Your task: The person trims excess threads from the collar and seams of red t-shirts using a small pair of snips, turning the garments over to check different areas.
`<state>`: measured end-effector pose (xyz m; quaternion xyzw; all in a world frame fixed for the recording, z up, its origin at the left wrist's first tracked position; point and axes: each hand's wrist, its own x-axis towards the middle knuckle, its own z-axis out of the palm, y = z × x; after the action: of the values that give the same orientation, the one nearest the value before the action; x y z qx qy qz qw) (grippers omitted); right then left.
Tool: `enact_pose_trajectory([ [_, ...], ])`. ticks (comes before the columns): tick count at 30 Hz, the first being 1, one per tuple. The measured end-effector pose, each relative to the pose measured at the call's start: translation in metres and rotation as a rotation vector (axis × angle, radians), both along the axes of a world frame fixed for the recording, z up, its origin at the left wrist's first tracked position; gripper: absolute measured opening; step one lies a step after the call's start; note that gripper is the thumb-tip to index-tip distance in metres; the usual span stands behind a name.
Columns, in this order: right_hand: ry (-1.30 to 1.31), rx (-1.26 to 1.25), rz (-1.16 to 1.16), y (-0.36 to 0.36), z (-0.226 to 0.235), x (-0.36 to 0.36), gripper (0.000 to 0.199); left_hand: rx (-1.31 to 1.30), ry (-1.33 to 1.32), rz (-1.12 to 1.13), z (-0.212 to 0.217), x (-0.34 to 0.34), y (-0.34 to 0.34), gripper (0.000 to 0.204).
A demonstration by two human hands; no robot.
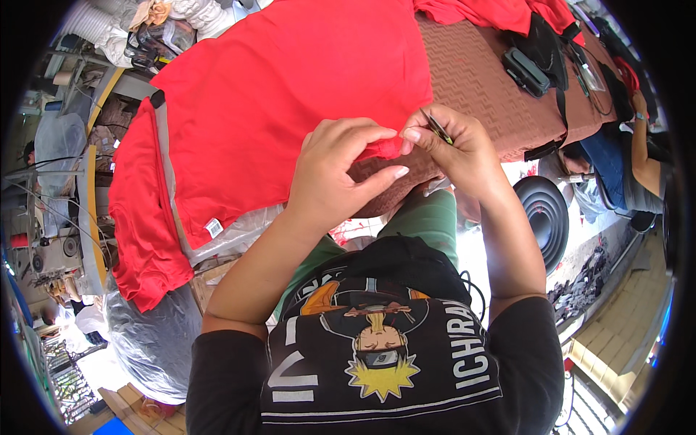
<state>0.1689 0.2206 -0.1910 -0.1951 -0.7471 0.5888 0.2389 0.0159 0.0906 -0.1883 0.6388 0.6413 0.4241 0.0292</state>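
- The left hand [341, 174] has its fingers [377, 176] clenched on a small fold of the red garment [290, 94], thumb below and the other fingers curled over the top, at the hem that hangs off the near edge of the worktop [478, 80].
- The right hand [457, 148] pinches a small dark metal tool [438, 129] (thread snips or tweezers, too small to tell) between thumb and forefinger; its tip points down and left toward the pinched fold.
- The fold [383, 148] lies just left of the right fingertips and almost touches them, so both hands meet over the same bit of cloth; the tool's long axis slants from upper left to lower right.
- The garment spreads away from the hands, up and to the left across the brown textured cover of the worktop; more red cloth [145, 217] drapes beside it at the left.
- Farther right on the worktop lie a dark box-shaped device [527, 71] and a black strap [558, 101].
- At the far right edge another person's arm [641, 145] shows, well apart from these hands.
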Motion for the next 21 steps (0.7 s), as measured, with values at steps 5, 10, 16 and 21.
enact_pose_trajectory([
  [5,-0.201,-0.069,-0.041,-0.005,0.017,0.0,0.014,0.018,0.077,0.063,-0.004,0.005,0.01,0.021],
  [10,-0.323,-0.116,-0.022,0.006,0.011,0.0,0.02,-0.16,-0.028,0.017,-0.004,0.002,0.012,0.011],
  [16,-0.204,0.293,-0.296,0.007,0.012,-0.007,0.026,-0.442,-0.434,0.065,0.001,-0.006,0.009,0.013],
  [21,-0.209,0.328,-0.133,0.0,0.016,0.013,0.021,-0.482,-0.664,0.025,-0.002,-0.015,0.006,0.017],
])
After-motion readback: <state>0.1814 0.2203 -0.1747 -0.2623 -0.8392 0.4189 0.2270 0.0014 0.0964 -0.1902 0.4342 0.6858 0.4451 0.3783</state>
